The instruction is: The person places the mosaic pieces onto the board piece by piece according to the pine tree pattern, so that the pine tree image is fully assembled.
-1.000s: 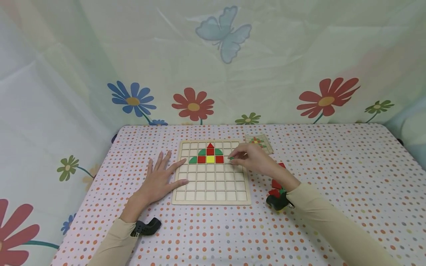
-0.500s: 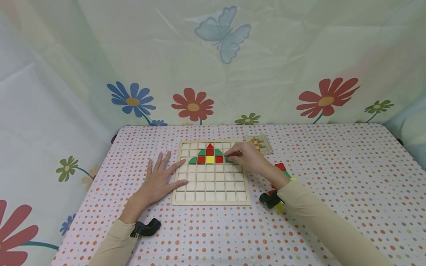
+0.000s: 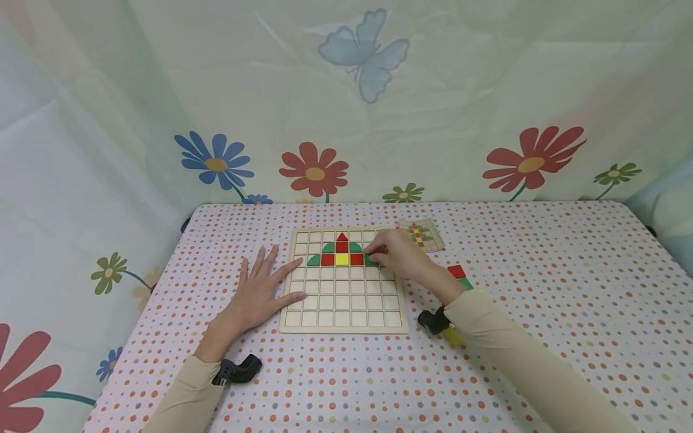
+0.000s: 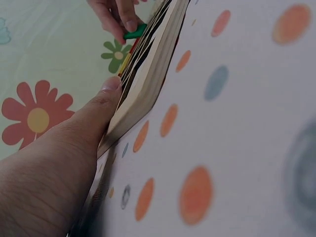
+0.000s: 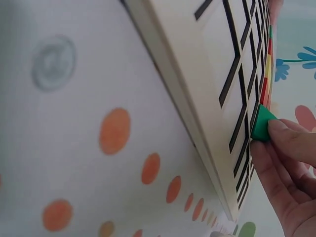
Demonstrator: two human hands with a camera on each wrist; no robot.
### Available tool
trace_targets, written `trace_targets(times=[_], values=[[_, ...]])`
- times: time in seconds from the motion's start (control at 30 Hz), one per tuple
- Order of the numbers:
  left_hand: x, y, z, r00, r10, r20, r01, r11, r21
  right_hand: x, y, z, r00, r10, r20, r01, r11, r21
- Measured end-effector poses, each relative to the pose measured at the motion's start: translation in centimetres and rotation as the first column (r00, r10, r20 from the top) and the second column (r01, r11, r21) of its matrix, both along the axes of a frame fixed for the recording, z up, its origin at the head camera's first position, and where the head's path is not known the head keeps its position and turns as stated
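A pale wooden grid board (image 3: 346, 329) lies on the table. In its upper rows sit red squares (image 3: 327, 260), a yellow square (image 3: 342, 259), green rounded tiles (image 3: 314, 261) and a red triangle (image 3: 342, 237). My right hand (image 3: 399, 257) pinches a green rounded tile (image 5: 262, 123) between thumb and fingers, at the cell right of the end red square. In the right wrist view that tile is tilted against the board. My left hand (image 3: 258, 297) lies with fingers spread, thumb and index finger resting on the board's left edge.
A small pattern card (image 3: 430, 240) with a coloured tree-like figure lies behind the right hand. Loose red (image 3: 456, 272), green and yellow tiles (image 3: 452, 337) lie right of the board, partly hidden by the right forearm. A flowered curtain (image 3: 444, 120) hangs behind the table.
My right hand has moved slightly left and lowered the green tile onto the cell beside the red square. The left hand has stayed in place.
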State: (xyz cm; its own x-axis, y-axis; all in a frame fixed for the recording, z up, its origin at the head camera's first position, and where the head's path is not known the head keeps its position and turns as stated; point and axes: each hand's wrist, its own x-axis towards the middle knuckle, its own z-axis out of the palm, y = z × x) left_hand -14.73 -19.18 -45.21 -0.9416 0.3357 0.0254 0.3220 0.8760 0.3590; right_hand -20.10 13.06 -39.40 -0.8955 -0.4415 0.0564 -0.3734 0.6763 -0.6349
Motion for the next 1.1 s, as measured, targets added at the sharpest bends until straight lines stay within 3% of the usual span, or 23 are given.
trace_targets(times=[0.53, 0.7, 0.83, 1.1], values=[[0.1, 0.0, 0.2, 1.0, 0.002, 0.007, -0.002, 1.0, -0.005, 0.0, -1.2, 0.9, 0.999, -0.009, 0.041, 0.004, 0.992, 0.122], [0.0, 0.0, 0.2, 1.0, -0.002, 0.004, 0.002, 1.0, -0.004, -0.1, -1.3, 0.7, 1.0, 0.008, 0.017, -0.01, 0.988, 0.156], [0.1, -0.1, 0.2, 1.0, 0.004, 0.004, -0.004, 1.0, -0.004, 0.0, -1.2, 0.5, 1.0, 0.024, -0.002, -0.024, 0.988, 0.15], [0.1, 0.0, 0.2, 1.0, 0.007, 0.007, -0.007, 1.0, -0.009, 1.4, 0.0, 1.4, 0.997, 0.042, 0.067, -0.05, 0.991, 0.121]])
